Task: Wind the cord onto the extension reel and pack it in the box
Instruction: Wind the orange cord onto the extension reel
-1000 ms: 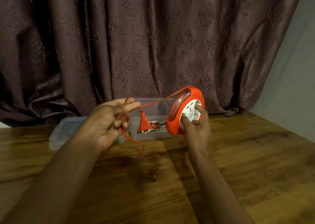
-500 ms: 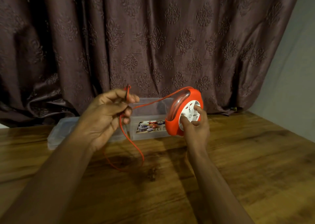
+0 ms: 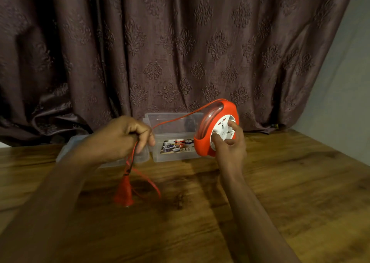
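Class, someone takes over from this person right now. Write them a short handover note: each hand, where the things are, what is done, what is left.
Left hand: closed on the red cord, with the plug hanging below it, just above the table.
Right hand: grip on the reel, fingers on its white socket face, held up in front of the box.
Box open, lid lying to its left.
Done: some cord wound.
Left: wind the slack and plug end, then pack the reel.

Dim room: patterned brown curtain (image 3: 180,52) behind a wooden table (image 3: 290,192), pale wall (image 3: 344,78) at right.
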